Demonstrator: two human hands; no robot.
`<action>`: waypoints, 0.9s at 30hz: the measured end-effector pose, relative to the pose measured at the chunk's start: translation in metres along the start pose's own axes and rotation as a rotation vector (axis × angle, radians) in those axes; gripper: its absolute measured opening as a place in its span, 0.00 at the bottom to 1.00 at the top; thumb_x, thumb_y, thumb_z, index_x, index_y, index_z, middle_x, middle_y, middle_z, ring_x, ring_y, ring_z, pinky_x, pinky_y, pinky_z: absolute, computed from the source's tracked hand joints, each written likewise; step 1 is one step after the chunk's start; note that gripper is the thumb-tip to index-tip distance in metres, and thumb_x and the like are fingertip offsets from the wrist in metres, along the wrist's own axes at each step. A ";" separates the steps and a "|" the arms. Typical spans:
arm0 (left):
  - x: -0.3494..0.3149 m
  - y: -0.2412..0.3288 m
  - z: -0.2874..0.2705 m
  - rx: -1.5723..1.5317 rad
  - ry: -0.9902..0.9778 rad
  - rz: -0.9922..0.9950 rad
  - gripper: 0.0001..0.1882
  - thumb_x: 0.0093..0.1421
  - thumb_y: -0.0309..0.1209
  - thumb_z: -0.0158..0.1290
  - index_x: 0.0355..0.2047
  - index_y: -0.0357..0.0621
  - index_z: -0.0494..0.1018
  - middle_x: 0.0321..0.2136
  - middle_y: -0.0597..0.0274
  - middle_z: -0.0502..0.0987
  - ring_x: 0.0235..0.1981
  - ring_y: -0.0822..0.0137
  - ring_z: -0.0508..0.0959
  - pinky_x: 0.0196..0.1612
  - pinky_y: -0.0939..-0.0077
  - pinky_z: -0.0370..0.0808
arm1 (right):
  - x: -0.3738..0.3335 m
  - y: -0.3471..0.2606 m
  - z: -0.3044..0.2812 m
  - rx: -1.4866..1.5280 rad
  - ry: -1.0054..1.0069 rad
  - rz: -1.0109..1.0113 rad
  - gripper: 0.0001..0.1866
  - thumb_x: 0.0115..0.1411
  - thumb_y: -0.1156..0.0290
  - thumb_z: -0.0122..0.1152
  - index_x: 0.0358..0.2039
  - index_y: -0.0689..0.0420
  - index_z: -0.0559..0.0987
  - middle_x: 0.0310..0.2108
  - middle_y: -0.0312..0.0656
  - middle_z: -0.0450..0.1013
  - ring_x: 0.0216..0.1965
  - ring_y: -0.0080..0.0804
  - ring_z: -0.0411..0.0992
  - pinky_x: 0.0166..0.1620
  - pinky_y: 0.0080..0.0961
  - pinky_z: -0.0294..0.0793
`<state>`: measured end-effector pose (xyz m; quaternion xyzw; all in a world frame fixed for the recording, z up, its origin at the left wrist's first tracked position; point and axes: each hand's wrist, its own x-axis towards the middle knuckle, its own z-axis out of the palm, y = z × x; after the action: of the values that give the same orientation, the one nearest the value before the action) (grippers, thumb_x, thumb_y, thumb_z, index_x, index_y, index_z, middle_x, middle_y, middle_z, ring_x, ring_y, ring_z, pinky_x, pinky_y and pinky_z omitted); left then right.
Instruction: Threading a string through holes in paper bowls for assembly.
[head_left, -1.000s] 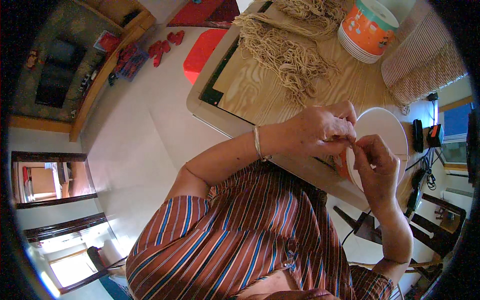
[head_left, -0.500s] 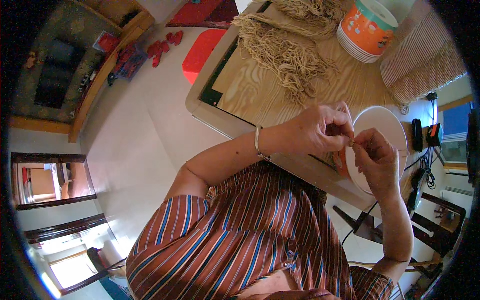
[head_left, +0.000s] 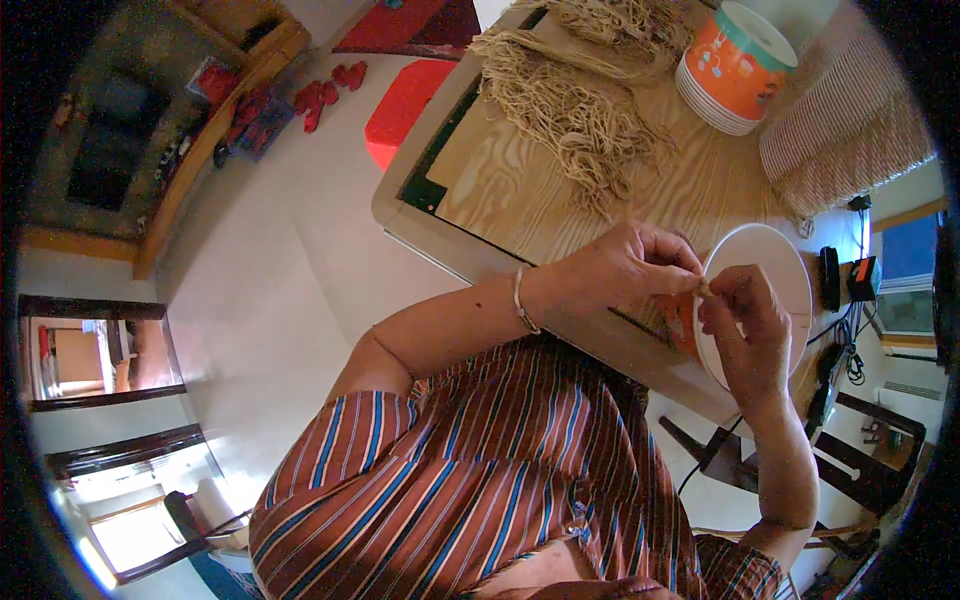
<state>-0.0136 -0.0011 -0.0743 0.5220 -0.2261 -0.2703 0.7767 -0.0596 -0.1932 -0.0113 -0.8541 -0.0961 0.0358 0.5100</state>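
My left hand, with a bangle at its wrist, pinches with thumb and forefinger at the table's near edge. Its fingertips meet those of my right hand, which is closed in a pinch too. Between them shows a small tan piece, too small to make out. Directly beneath the hands stands a round tub with a white inside and some orange on its outer wall, partly covered by my right hand. Farther back, a loose heap of tan yarn lies on the wood-grain table.
Stacked orange and green paper tubs stand at the back right, beside a striped, woven-looking bundle. Black devices and tangled cables lie along the right edge. A red stool is left of the table.
My hands keep their fingertips together. The left fingers have straightened a little, and the right hand has turned and shifted slightly left. The view has moved a little.
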 end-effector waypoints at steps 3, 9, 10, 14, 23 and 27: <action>-0.001 0.000 0.000 -0.058 0.028 -0.036 0.09 0.60 0.31 0.54 0.35 0.36 0.76 0.33 0.68 0.75 0.36 0.76 0.74 0.43 0.80 0.71 | -0.001 -0.002 0.001 -0.124 -0.003 -0.091 0.05 0.57 0.79 0.58 0.34 0.61 0.73 0.29 0.40 0.74 0.31 0.25 0.75 0.39 0.23 0.76; -0.001 0.003 0.001 0.093 0.035 0.043 0.10 0.60 0.30 0.55 0.35 0.35 0.76 0.34 0.65 0.75 0.39 0.75 0.74 0.45 0.80 0.70 | -0.005 -0.011 0.003 -0.309 0.009 -0.211 0.06 0.57 0.79 0.58 0.35 0.61 0.74 0.31 0.44 0.75 0.32 0.33 0.76 0.38 0.27 0.75; -0.001 0.003 0.002 0.132 0.047 0.071 0.09 0.60 0.30 0.55 0.35 0.35 0.76 0.33 0.65 0.75 0.39 0.74 0.74 0.45 0.79 0.69 | -0.006 -0.014 0.003 -0.359 0.006 -0.244 0.06 0.57 0.79 0.58 0.35 0.61 0.74 0.31 0.45 0.74 0.32 0.35 0.76 0.37 0.29 0.75; 0.001 -0.002 0.000 0.272 0.058 0.192 0.08 0.58 0.30 0.57 0.33 0.36 0.77 0.31 0.64 0.73 0.37 0.71 0.73 0.43 0.77 0.69 | -0.005 -0.016 0.002 -0.442 -0.028 -0.248 0.06 0.57 0.79 0.57 0.36 0.60 0.73 0.30 0.46 0.73 0.31 0.41 0.75 0.35 0.32 0.74; 0.001 0.005 0.003 0.331 0.068 0.216 0.09 0.57 0.32 0.58 0.32 0.38 0.77 0.30 0.63 0.73 0.36 0.71 0.72 0.43 0.77 0.68 | 0.000 -0.010 0.001 -0.535 -0.013 -0.323 0.03 0.57 0.79 0.55 0.33 0.59 0.72 0.29 0.49 0.71 0.31 0.49 0.73 0.33 0.37 0.73; 0.000 0.008 0.002 0.313 0.051 0.190 0.10 0.57 0.33 0.59 0.32 0.38 0.77 0.30 0.64 0.73 0.36 0.71 0.72 0.43 0.77 0.68 | 0.003 -0.009 0.000 -0.468 -0.017 -0.301 0.03 0.58 0.79 0.55 0.32 0.59 0.72 0.27 0.49 0.71 0.28 0.49 0.73 0.30 0.37 0.73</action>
<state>-0.0135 -0.0001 -0.0664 0.6195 -0.2938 -0.1440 0.7136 -0.0579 -0.1884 -0.0035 -0.9243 -0.2318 -0.0565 0.2978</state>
